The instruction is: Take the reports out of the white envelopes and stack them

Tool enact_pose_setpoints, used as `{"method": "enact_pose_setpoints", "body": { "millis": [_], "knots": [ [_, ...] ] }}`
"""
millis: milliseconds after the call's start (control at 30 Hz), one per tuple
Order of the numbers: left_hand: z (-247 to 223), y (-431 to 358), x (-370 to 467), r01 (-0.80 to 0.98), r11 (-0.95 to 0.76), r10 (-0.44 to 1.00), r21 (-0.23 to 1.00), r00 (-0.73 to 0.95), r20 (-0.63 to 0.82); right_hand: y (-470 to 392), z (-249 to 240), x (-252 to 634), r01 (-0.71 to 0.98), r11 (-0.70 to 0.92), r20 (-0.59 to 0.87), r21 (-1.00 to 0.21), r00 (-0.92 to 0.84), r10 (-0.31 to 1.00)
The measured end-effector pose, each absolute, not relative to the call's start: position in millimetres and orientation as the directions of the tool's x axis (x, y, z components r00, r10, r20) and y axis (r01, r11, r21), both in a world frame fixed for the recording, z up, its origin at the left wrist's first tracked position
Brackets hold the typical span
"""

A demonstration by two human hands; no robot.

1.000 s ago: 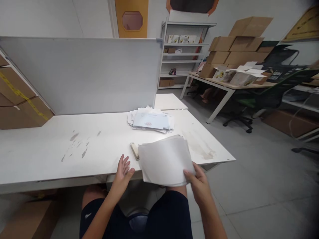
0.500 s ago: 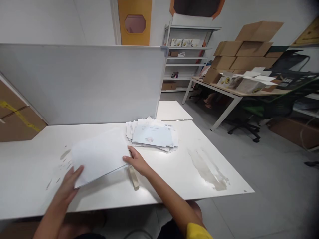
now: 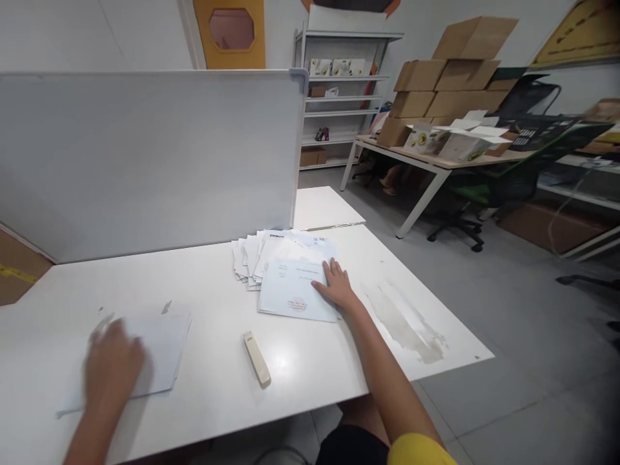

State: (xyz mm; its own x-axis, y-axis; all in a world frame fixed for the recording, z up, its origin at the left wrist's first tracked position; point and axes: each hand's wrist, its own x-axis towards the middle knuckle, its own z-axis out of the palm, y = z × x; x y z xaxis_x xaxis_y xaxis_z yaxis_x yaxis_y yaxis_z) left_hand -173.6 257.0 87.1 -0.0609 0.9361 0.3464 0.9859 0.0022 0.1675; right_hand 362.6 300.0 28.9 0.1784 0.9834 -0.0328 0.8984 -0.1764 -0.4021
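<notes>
My left hand [image 3: 113, 361], smeared by motion, is over a thin stack of white papers [image 3: 162, 352] lying at the left of the table; how its fingers sit is unclear. My right hand [image 3: 336, 284] is at the right edge of a light-blue envelope [image 3: 290, 290] with printed lines and a round reddish stamp. The thumb lies over its face, and the fingers reach past its upper right corner. Behind and partly under it spreads a loose pile of white envelopes [image 3: 249, 258]. Between my hands rests a cream-coloured stapler-like bar [image 3: 256, 360], touched by neither hand.
A grey-white partition panel [image 3: 159, 161] stands along the back of the white table [image 3: 213, 413]. A taped cardboard box [image 3: 19, 271] is at the far left. Beyond the right edge are a desk stacked with cardboard boxes [image 3: 460, 97], an office chair [image 3: 460, 223] and a metal shelf [image 3: 339, 106].
The white papers, held in both hands before, now lie at the left under my left hand. My right hand has moved right to the light-blue envelope, which has shifted nearer me.
</notes>
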Motion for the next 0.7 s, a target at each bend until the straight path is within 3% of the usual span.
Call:
{"method": "enact_pose_setpoints", "body": {
  "millis": [100, 200, 400, 500, 600, 700],
  "knots": [
    [100.9, 265.8, -62.8, 0.944, -0.268, 0.931, 0.194, 0.202, 0.304, 263.9, 19.2, 369.2, 0.933, -0.182, -0.035, -0.309, 0.181, 0.983],
    [114.1, 283.5, 32.8, 0.802, -0.558, 0.83, 0.215, 0.534, 0.162, 232.7, 17.4, 380.0, 0.953, -0.19, -0.037, -0.238, 0.187, 0.982],
    [103.1, 280.6, 141.9, 0.748, -0.652, 0.716, 0.126, 0.662, -0.222, 165.8, 18.4, 393.0, 0.92, -0.336, 0.035, -0.204, 0.349, 0.936],
    [91.4, 259.7, 153.3, 0.728, -0.672, 0.683, 0.134, 0.679, -0.268, 128.5, 18.4, 394.5, 0.85, -0.438, 0.1, -0.294, 0.483, 0.87],
    [89.6, 255.3, 150.1, 0.654, -0.732, 0.623, 0.191, 0.756, -0.199, 88.8, 11.9, 395.7, 0.681, -0.566, 0.198, -0.466, 0.703, 0.683],
    [94.8, 269.2, 146.1, 0.709, -0.675, 0.699, 0.206, 0.703, -0.129, 55.5, 2.1, 394.3, 0.388, -0.587, 0.097, -0.711, 0.88, 0.465]
  ]
}}
